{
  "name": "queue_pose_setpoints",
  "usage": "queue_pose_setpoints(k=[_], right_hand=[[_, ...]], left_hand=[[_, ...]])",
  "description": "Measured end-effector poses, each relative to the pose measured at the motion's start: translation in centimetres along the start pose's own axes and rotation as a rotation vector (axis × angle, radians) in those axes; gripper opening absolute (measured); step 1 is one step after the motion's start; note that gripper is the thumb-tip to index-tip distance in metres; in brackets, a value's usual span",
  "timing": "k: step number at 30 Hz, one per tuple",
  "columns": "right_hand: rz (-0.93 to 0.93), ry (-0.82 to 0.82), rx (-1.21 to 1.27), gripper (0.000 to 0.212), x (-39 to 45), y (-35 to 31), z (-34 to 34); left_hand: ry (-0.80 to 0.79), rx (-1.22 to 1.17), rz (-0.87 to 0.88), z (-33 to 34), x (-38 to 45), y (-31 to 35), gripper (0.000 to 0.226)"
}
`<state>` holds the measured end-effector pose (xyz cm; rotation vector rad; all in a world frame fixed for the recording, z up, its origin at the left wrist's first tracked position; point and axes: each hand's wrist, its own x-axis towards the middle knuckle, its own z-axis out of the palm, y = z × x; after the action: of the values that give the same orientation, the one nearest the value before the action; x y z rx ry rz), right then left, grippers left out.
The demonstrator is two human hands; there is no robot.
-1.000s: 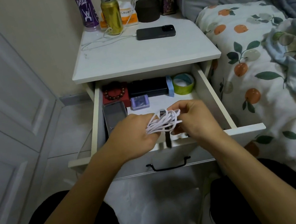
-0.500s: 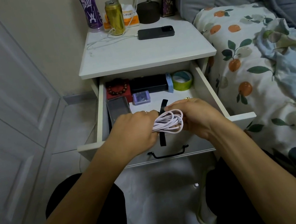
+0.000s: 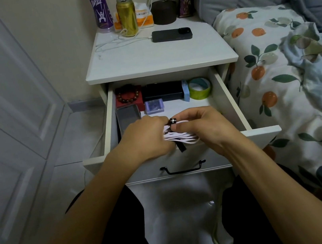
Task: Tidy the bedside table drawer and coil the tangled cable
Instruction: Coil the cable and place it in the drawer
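**Coiled cable held over open drawer**

White counter [image 3: 159, 59] stands beside the bed [image 3: 286, 73], its drawer [image 3: 229, 99] pulled out. Both hands hold the coiled white cable [image 3: 181, 136] above the drawer's front edge. Left hand [image 3: 148, 138] is curled around the coil's left end. Right hand [image 3: 204, 125] pinches it from above, near a black strap [image 3: 181, 147] hanging below. Inside the drawer: tape roll [image 3: 200, 88], bead bracelet [image 3: 128, 95], black box [image 3: 163, 92].

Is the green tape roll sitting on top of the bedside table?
No, the green tape roll lies inside the open drawer, at its back right corner.
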<state>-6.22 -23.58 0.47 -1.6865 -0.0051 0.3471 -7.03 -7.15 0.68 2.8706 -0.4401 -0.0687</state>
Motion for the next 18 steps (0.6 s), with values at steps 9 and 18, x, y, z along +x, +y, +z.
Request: queue_pose_setpoints(k=[9, 18], right_hand=[[0.074, 0.018, 0.081, 0.014, 0.6, 0.0, -0.7], [0.083, 0.037, 0.165, 0.008, 1.4, 0.0, -1.4]], left_hand=[[-0.105, -0.731, 0.029, -0.8, -0.5, -1.3, 0.053], [0.283, -0.619, 0.322, 0.9, -0.7, -1.5, 0.030]])
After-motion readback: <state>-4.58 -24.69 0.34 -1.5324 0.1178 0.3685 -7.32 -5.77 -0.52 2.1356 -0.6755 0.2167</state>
